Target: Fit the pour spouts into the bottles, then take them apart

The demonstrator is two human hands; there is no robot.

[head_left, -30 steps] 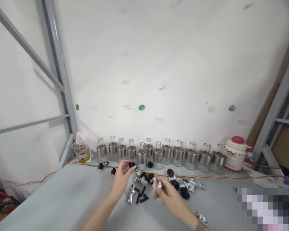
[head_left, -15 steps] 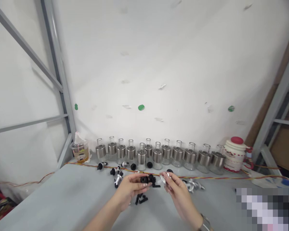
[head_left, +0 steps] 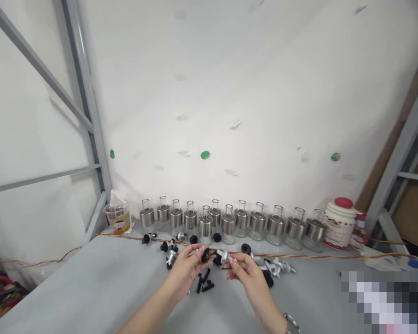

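Note:
Between the thumb and fingers of my left hand (head_left: 185,270) is a black rubber stopper (head_left: 205,254). My right hand (head_left: 248,274) pinches a silver pourer spout (head_left: 225,256) by its end, a short gap to the right of the stopper. Fingers hide part of both pieces. Just below lie several short black tubes (head_left: 206,280) on the grey table (head_left: 90,283). More silver and black pourer parts (head_left: 170,255) are scattered left of my left hand. To the right of my right hand rests a group of silver spouts (head_left: 282,266).
Several glass bottles with metal sleeves (head_left: 205,226) stand in a row along the wall. At the left end is a plastic cup (head_left: 119,218), at the right a white jar with a red lid (head_left: 340,223). A twisted cable (head_left: 299,256) runs across the table.
My right hand has moved left, bringing the silver spout closer to the black stopper. The stopper has turned slightly in my left hand and shifted a little left.

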